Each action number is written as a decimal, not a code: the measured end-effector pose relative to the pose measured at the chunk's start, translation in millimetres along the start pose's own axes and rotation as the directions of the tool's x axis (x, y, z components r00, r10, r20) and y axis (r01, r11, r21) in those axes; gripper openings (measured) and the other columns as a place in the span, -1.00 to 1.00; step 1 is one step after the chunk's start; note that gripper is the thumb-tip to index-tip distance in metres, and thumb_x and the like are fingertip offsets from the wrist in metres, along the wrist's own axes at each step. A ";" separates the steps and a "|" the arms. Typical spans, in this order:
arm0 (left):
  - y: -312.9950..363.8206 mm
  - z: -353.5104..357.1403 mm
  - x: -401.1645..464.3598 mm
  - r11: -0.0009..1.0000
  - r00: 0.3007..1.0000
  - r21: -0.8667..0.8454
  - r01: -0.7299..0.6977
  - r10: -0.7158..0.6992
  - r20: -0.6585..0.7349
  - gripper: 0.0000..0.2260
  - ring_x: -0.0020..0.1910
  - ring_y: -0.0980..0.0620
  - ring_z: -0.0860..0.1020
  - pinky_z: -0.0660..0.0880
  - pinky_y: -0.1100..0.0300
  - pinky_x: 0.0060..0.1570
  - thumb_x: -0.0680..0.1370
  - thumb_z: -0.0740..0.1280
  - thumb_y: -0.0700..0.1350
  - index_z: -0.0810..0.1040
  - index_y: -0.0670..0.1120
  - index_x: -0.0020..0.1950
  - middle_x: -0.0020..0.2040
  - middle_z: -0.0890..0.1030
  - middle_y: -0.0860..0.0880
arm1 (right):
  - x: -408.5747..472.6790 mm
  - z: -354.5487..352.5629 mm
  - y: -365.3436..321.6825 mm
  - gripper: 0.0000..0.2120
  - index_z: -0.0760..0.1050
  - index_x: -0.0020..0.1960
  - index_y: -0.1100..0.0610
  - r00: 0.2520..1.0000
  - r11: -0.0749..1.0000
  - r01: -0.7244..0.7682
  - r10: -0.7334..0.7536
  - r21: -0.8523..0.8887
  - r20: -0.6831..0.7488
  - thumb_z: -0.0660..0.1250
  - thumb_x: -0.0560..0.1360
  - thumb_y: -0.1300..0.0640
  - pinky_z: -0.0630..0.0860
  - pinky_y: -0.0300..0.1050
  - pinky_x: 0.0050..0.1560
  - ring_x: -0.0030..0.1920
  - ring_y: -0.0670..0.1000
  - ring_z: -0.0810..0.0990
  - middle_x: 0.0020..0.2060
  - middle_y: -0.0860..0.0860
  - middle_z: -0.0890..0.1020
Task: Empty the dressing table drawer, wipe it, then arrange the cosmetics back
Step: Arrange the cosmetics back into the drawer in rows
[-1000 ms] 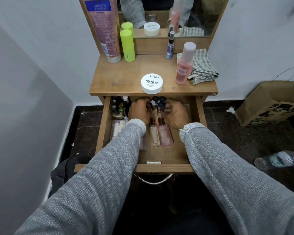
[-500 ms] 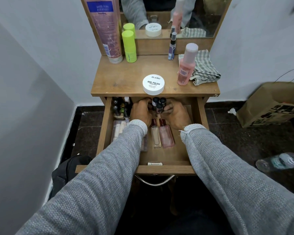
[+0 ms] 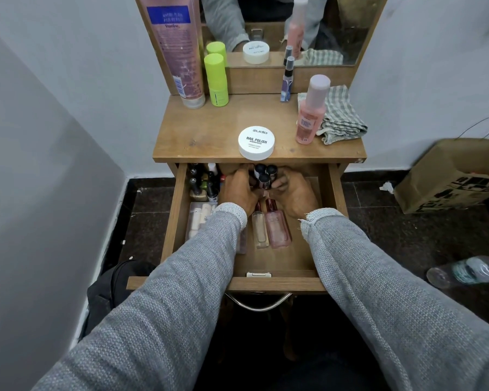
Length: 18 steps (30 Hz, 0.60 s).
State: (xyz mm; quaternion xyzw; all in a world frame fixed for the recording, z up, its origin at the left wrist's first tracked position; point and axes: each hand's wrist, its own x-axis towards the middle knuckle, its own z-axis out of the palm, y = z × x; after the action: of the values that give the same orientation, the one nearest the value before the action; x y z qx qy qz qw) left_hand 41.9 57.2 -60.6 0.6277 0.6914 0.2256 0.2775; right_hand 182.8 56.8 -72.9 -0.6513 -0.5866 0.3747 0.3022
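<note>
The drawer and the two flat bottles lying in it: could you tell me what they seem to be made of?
Drawer: probably wood-look laminate board, matte, with printed-looking grain. Two flat bottles: clear glass or hard plastic, glossy and see-through, one pink-tinted; which material cannot be told.

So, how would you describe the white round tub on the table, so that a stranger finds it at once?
Start at the wooden dressing table top under the mirror. The white round tub sits at its front edge, just above the open drawer. It is the only low, flat container there, printed NAIL POLISH on its lid; the bottles around it all stand tall.
</note>
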 end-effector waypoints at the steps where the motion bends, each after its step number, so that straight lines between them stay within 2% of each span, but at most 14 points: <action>1: 0.3 -0.1 0.0 1.000 1.000 -0.004 -0.004 0.004 -0.001 -0.54 0.00 -0.15 0.61 0.56 0.00 0.02 0.31 0.52 -0.03 0.49 -0.01 0.16 0.00 0.66 -0.08 | -0.1 0.2 0.2 -0.70 0.55 0.10 0.17 1.000 1.000 0.001 -0.001 -0.003 0.000 0.47 0.40 0.33 0.44 -0.35 -0.22 -0.25 -0.11 0.55 -0.28 -0.08 0.54; 7: 4.1 -1.2 -3.5 1.000 1.000 0.002 -0.004 0.004 -0.014 -0.54 0.01 -0.16 0.61 0.56 -0.01 0.03 0.32 0.51 0.06 0.49 0.02 0.15 0.01 0.66 -0.08 | -5.2 -3.1 -3.9 -0.74 0.53 0.03 0.12 1.000 1.000 -0.018 0.018 0.003 0.001 0.46 0.40 0.31 0.51 -0.26 -0.14 -0.21 -0.06 0.58 -0.26 -0.05 0.56; 9: 5.1 -2.2 -3.9 1.000 1.000 0.012 -0.004 0.004 -0.025 -0.55 0.05 -0.16 0.59 0.55 -0.01 0.06 0.35 0.51 0.05 0.48 0.02 0.17 0.05 0.65 -0.09 | -8.5 -7.6 -6.6 -0.76 0.54 0.01 0.11 0.999 0.999 -0.034 0.034 -0.016 -0.011 0.45 0.40 0.30 0.49 -0.26 -0.11 -0.20 -0.08 0.59 -0.25 -0.04 0.61; 12: 7.1 -4.9 -5.0 1.000 1.000 0.012 -0.015 0.015 -0.017 -0.57 0.05 -0.14 0.61 0.55 0.01 0.07 0.36 0.51 -0.02 0.49 0.00 0.17 0.04 0.66 -0.08 | -16.8 -16.3 -10.1 -0.85 0.55 -0.04 0.12 0.998 0.996 -0.048 0.045 -0.079 -0.049 0.40 0.43 0.29 0.48 -0.25 -0.08 -0.26 -0.15 0.56 -0.33 -0.12 0.57; 15: 7.5 -7.8 -8.1 1.000 1.000 0.012 -0.006 0.006 -0.004 -0.56 0.02 -0.12 0.62 0.55 0.02 0.05 0.35 0.52 -0.05 0.49 0.00 0.18 0.02 0.67 -0.07 | -25.5 -22.2 -7.7 -0.88 0.55 -0.02 0.14 0.996 0.985 -0.080 0.073 -0.156 -0.049 0.42 0.45 0.19 0.51 -0.17 -0.03 -0.12 -0.03 0.61 -0.20 -0.04 0.63; 18: 7.3 -13.6 -14.5 1.000 1.000 -0.015 -0.020 0.019 -0.025 -0.56 -0.01 -0.09 0.62 0.55 0.02 0.05 0.36 0.52 -0.10 0.47 -0.03 0.19 -0.02 0.66 -0.03 | -38.8 -28.1 -5.4 -0.84 0.56 0.03 0.12 0.993 0.965 -0.103 0.116 -0.242 0.038 0.42 0.47 0.12 0.55 -0.10 0.03 -0.05 0.02 0.63 -0.08 0.01 0.66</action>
State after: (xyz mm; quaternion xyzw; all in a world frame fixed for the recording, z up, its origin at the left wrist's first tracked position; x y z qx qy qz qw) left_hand 39.1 44.1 -44.2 0.6294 0.6869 0.2414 0.2716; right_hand 202.4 20.4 -48.1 -0.7044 -0.5985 0.3340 0.1848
